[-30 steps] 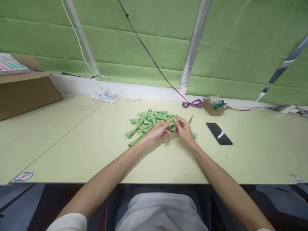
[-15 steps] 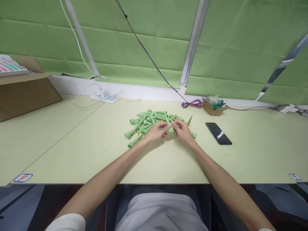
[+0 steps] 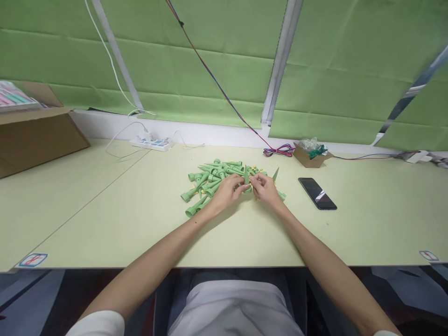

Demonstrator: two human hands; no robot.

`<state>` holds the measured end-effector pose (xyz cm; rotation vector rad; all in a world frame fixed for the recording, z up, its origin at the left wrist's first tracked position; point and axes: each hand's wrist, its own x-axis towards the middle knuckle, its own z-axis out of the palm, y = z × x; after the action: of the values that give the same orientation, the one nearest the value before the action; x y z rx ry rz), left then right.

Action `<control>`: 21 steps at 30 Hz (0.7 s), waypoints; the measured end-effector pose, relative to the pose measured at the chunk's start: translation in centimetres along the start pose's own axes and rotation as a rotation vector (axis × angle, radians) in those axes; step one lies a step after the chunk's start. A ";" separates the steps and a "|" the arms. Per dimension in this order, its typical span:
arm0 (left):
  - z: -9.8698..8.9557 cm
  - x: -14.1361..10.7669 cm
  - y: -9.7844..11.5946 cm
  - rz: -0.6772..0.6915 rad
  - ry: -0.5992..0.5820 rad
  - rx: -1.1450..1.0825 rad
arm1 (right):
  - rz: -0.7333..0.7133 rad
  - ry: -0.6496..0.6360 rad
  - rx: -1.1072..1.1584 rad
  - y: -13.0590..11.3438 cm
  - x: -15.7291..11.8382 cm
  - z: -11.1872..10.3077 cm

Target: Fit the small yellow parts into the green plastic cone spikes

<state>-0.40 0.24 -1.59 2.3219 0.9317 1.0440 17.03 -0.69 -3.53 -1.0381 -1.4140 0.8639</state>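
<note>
Between my hands stands a green plastic watering spike (image 3: 247,174), its pointed end up and its wide end down. The fingers of my left hand (image 3: 229,192) are closed around its lower part. My right hand (image 3: 266,189) is closed in a pinch against the spike's right side; what lies between its fingertips is too small to make out. Just behind and left of my hands lies a pile of similar green spikes (image 3: 195,190), with small yellow pieces among them. Another spike's tip (image 3: 276,174) sticks up behind my right hand.
A black phone (image 3: 317,193) lies to the right. Behind it are a small cardboard box (image 3: 311,161) with plastic bags and a coiled cable (image 3: 279,150). At the back left are a power strip (image 3: 154,143) and a large cardboard box (image 3: 38,142).
The spike between my hands has tipped from leaning to nearly upright. My left hand has shifted slightly, and my right hand stays close beside it.
</note>
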 end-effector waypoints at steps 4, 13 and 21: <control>0.1 -0.3 -0.2 0.069 0.015 0.066 | 0.032 0.002 0.030 0.0 0.0 0.1; -0.2 -0.7 0.0 0.118 -0.039 0.217 | 0.120 -0.026 0.056 0.0 0.2 0.1; 0.1 -0.4 -0.3 0.108 -0.024 0.151 | 0.102 -0.030 0.039 0.4 0.1 0.1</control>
<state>-0.64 0.11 -1.99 2.5279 0.9126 1.0177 16.97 -0.47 -3.84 -1.0788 -1.3739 0.9805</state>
